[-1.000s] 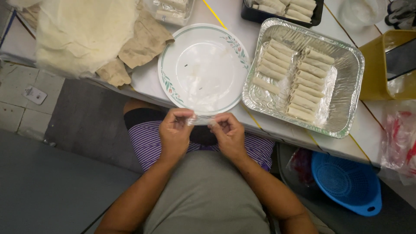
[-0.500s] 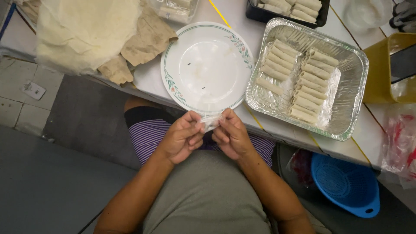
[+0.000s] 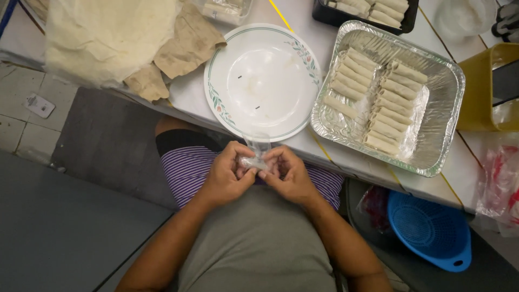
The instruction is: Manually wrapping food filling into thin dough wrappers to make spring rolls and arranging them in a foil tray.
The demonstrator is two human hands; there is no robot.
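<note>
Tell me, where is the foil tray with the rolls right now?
In the head view the foil tray sits on the white table at the person's right, just right of the flower-rimmed plate, with a blue colander below it.

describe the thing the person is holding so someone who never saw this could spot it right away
Start at the white table and find the round white plate with a green floral rim. Just below its near edge, off the table, the left hand and right hand meet over the lap. Pinched between them is a small piece of thin clear wrapper, see-through, unlike the opaque rolls in the foil tray.
</note>
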